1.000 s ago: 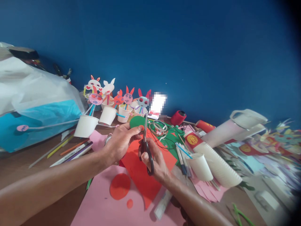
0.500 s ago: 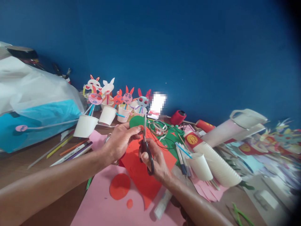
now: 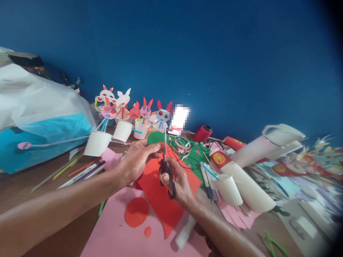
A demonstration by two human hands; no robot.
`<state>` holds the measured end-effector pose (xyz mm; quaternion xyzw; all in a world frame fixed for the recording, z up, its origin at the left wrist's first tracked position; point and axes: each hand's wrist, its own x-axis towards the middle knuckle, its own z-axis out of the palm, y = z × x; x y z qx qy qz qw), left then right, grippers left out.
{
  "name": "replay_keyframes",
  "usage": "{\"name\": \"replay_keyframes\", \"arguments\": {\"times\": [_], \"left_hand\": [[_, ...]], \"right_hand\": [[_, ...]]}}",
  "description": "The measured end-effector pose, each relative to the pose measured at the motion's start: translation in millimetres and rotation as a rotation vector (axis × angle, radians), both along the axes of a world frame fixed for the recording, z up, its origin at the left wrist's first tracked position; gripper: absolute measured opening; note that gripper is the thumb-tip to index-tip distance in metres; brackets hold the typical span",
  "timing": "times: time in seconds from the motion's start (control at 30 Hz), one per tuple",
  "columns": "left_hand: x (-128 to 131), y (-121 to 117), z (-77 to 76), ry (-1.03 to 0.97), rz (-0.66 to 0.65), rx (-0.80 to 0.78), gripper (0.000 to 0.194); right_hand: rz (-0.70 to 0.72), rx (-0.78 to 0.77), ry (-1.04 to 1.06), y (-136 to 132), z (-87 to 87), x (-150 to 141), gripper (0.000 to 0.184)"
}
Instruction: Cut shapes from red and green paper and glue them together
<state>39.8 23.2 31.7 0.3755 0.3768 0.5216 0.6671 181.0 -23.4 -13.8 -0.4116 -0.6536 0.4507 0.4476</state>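
My left hand (image 3: pixel 139 159) is closed, with a small piece of red paper (image 3: pixel 160 145) pinched at its fingertips. My right hand (image 3: pixel 178 178) has its fingers in the black handles of a pair of scissors (image 3: pixel 165 153). The blades point away from me and look nearly closed, right beside the red piece. Just beyond my left fingers is a green paper circle (image 3: pixel 155 137); whether they touch it I cannot tell. Red paper sheets (image 3: pixel 163 203) lie under my hands. A large red circle (image 3: pixel 136 212) and a small one (image 3: pixel 148 231) rest on pink paper (image 3: pixel 112 228).
Paper cups (image 3: pixel 98 143) with bunny-faced figures (image 3: pixel 108 112) stand along the blue wall. At the right are stacked cups (image 3: pixel 249 187), a cup with a blue straw (image 3: pixel 229 189), markers (image 3: pixel 206 180) and a white jug (image 3: pixel 284 135). A plastic bag (image 3: pixel 43 103) fills the left.
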Motion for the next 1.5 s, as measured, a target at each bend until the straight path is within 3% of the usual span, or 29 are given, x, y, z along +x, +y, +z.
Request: {"name": "replay_keyframes", "arguments": {"times": [0.4,1.03,1.5], "left_hand": [[-3.9,1.0,1.6,0.024,-0.056,0.031,0.005],[-6.5,3.7,1.8,0.070,-0.074,0.032,0.007],[-9.6,5.7,5.5,0.082,-0.141,0.057,0.006]], "right_hand": [[0.058,-0.014,-0.052,2.1,11.7,6.7,0.039],[0.041,-0.022,0.002,2.8,7.3,7.3,0.039],[0.161,-0.035,-0.053,12.3,20.5,19.0,0.042]]}}
